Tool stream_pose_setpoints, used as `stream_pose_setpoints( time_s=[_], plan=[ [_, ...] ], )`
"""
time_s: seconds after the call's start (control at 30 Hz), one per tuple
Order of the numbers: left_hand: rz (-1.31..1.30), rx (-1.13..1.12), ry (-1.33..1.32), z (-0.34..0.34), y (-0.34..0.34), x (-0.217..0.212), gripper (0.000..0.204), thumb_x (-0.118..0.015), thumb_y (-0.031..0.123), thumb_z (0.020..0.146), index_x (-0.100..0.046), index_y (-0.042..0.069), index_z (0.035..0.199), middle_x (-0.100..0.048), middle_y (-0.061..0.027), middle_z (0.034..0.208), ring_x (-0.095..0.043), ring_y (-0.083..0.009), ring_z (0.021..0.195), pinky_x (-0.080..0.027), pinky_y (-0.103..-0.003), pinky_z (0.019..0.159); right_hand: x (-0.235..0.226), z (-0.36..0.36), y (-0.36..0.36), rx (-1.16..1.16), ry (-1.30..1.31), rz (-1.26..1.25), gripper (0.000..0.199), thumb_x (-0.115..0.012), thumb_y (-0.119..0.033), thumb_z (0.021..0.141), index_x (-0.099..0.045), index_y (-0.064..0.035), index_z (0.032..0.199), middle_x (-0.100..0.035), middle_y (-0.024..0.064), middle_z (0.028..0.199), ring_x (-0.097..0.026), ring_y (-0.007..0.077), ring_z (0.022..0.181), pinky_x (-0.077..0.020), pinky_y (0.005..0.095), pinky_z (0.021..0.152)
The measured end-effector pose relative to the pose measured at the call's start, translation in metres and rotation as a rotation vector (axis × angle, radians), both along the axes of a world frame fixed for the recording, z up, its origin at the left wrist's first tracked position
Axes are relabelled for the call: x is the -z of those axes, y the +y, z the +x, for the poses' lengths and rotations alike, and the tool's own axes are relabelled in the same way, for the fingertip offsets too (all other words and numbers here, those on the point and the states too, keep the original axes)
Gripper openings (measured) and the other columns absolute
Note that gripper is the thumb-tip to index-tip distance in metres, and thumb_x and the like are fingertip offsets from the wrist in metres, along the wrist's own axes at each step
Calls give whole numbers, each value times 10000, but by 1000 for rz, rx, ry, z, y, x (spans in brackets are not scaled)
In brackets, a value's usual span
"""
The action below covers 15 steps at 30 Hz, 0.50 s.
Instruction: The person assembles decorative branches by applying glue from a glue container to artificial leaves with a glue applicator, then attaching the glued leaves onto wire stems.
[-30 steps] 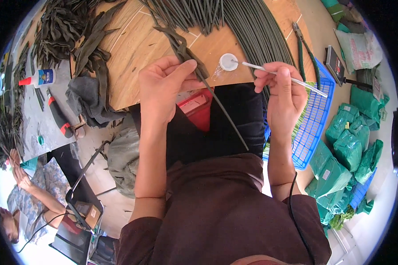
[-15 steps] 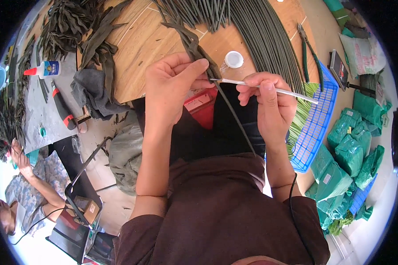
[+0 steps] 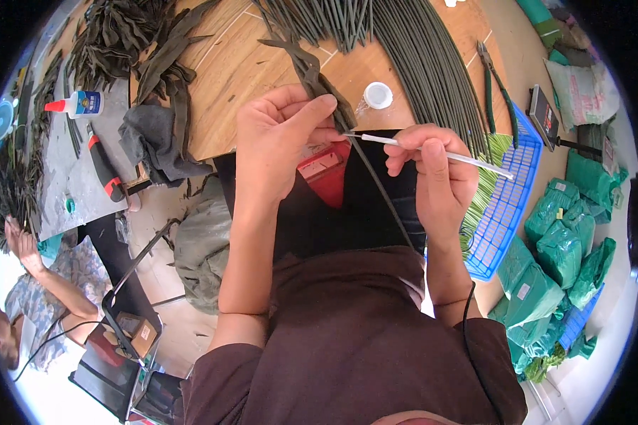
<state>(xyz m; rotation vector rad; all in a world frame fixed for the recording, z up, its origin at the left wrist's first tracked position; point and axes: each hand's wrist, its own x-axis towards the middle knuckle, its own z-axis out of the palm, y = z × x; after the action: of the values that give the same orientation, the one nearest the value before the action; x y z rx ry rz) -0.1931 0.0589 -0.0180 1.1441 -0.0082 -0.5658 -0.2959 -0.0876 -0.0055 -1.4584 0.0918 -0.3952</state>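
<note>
Between the thumb and fingers of my left hand [image 3: 282, 138] is a dark green artificial leaf sprig [image 3: 317, 76], its leaves pointing away from me. Its long thin stem [image 3: 383, 184] runs down toward my lap. My right hand [image 3: 438, 159] pinches a thin white-handled brush [image 3: 464, 157], slanting down to the right. The brush's fine tip is at the base of the leaves, by my left fingertips; whether it touches cannot be made out. Just beyond the hands, a small round white cap [image 3: 378, 95] sits on the wooden table [image 3: 241, 64].
Bundled dark stems [image 3: 425, 64], pliers [image 3: 497, 88] and a blue basket [image 3: 503, 205] lie to the right. Leaf piles [image 3: 113, 42], grey cloth [image 3: 152, 138], a glue bottle [image 3: 78, 104] and a red-black tool [image 3: 105, 166] are left. A co-worker's hand [image 3: 25, 248] handles dark foliage at far left.
My right hand and the brush have shifted slightly down and right, the tip drawing back a little from the sprig. My left hand stays nearly still. The co-worker's hand has moved slightly left.
</note>
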Motion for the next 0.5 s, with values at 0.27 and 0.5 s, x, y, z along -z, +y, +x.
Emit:
stream_pose_setpoints(
  time_s=[0.27, 0.5],
  plan=[
    [-26, -22, -34, -2, 6, -4, 159, -561, 35, 822, -588, -74, 934, -634, -130, 804, -626, -156, 651, -551, -275, 608, -10, -10, -3, 72, -140, 28, 295, -360, -204, 940, -518, 44, 957, -588, 161, 891, -560, 169, 706, -467, 280, 649],
    [-39, -24, -39, -10, 8, -13, 181, -553, 36, 829, -579, -67, 975, -636, -127, 820, -629, -155, 660, -547, -272, 605, 4, -7, 10, 0, -65, -307, 116, -489, -86, 879, -508, 3, 952, -585, 138, 874, -568, 163, 774, -452, 279, 710]
  ],
)
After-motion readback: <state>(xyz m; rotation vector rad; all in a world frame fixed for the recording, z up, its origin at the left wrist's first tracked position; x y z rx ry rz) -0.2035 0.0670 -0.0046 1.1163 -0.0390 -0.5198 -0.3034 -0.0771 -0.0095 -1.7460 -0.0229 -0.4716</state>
